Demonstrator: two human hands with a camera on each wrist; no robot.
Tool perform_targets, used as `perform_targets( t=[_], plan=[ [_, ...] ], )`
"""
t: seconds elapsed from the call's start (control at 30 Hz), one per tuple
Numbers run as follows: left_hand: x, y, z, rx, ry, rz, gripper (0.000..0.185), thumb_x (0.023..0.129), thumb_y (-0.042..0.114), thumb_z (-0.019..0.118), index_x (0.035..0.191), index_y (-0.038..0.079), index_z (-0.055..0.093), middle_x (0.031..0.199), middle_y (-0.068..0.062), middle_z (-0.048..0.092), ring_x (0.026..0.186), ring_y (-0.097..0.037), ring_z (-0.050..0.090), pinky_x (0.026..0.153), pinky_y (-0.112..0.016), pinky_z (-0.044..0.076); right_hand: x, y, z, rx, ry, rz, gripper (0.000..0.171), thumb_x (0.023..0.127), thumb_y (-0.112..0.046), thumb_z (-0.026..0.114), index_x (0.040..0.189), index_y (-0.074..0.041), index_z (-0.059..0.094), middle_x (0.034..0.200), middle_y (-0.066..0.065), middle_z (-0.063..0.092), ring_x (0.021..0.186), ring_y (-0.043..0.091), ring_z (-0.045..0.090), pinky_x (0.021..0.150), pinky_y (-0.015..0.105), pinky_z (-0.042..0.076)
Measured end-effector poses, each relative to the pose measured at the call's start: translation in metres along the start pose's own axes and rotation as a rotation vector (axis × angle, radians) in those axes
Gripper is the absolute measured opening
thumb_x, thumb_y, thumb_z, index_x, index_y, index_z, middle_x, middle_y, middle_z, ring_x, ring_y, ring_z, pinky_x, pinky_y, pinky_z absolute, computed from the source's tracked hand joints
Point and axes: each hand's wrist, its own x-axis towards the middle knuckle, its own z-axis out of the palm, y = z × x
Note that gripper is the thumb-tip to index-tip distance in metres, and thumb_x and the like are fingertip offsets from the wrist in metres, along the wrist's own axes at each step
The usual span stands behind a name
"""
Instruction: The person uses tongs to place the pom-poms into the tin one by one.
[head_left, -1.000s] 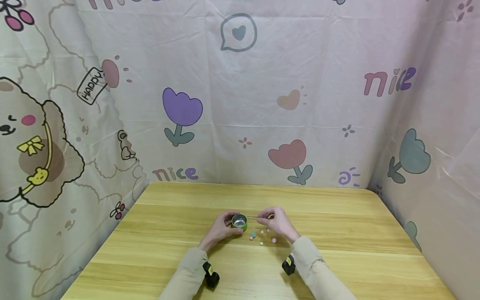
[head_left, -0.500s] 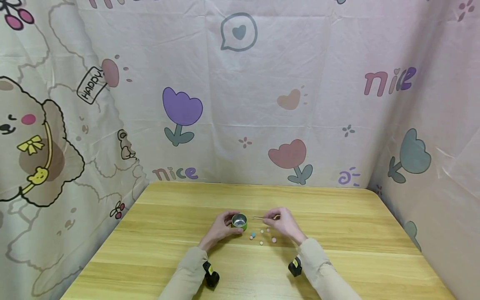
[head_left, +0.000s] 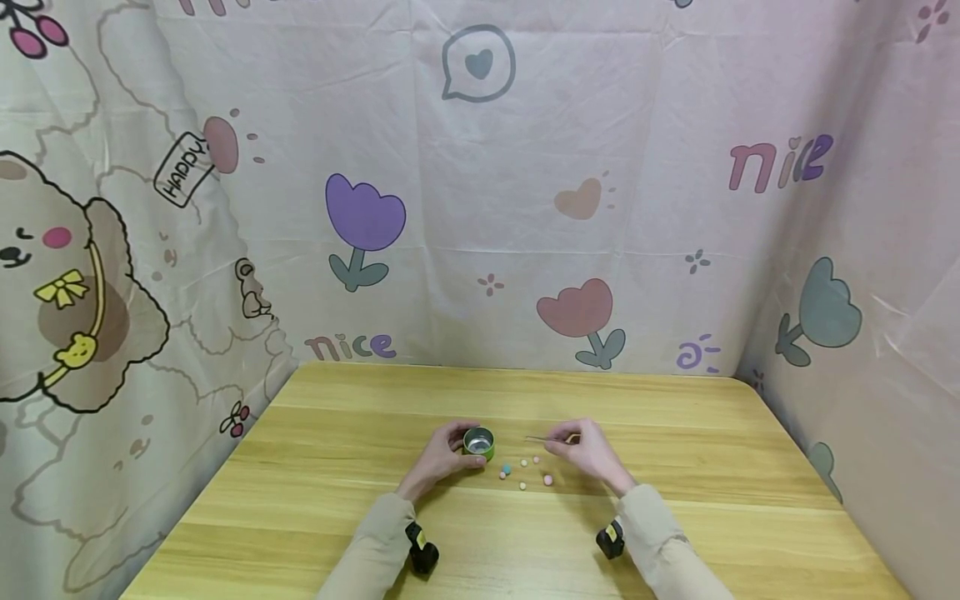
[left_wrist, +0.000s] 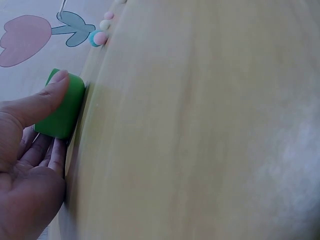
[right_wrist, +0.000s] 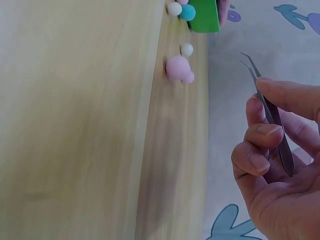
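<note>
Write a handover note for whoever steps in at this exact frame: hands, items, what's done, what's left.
Left hand grips the green tin, which stands open on the wooden table.
Right hand pinches the tweezers; their tips hold nothing and hover above the table, right of the tin.
Pompoms: about five lie loose on the table between the hands, pink, blue and pale ones.
Done: cannot tell whether any pompom is in the tin; its inside is not clear from the head view.
Left: probably picking the loose pompoms up with the tweezers and dropping them into the tin.
</note>
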Motion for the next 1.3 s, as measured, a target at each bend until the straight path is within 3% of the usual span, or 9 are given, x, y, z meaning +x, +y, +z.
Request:
perform_targets(
  t=[0.33, 0.73, 1.3],
  plan=[
    [0.0, 0.001, -0.001, 0.003, -0.001, -0.003, 0.066, 0.081, 0.0, 0.081, 0.138, -0.013, 0.049, 0.137, -0.034, 0.054, 0.131, -0.049, 0.052, 0.116, -0.056, 0.041, -0.004, 0.007, -0.009, -0.032, -0.019, -0.019, 0.012, 0.086, -0.01, 0.075, 0.094, -0.001, 0.076, 0.086, 0.009, 0.073, 0.072, 0.004, 0.058, 0.065, 0.017, 0.052],
    [0.0, 0.001, 0.0, 0.005, 0.006, -0.006, 0.067, 0.08, -0.001, 0.081, 0.137, -0.013, 0.049, 0.137, -0.034, 0.054, 0.131, -0.049, 0.053, 0.116, -0.056, 0.042, -0.006, 0.014, -0.012, -0.061, -0.072, -0.011, 0.008, 0.085, -0.007, 0.075, 0.091, -0.001, 0.076, 0.083, 0.008, 0.072, 0.07, 0.007, 0.058, 0.062, 0.018, 0.05],
    [0.0, -0.001, 0.001, 0.024, 0.009, -0.005, 0.067, 0.081, 0.001, 0.081, 0.138, -0.013, 0.049, 0.137, -0.033, 0.055, 0.131, -0.048, 0.053, 0.116, -0.056, 0.042, -0.004, 0.019, -0.016, -0.09, -0.121, -0.077, 0.008, 0.085, -0.008, 0.076, 0.089, -0.002, 0.077, 0.08, 0.007, 0.072, 0.067, 0.001, 0.054, 0.06, 0.017, 0.048]
  ],
)
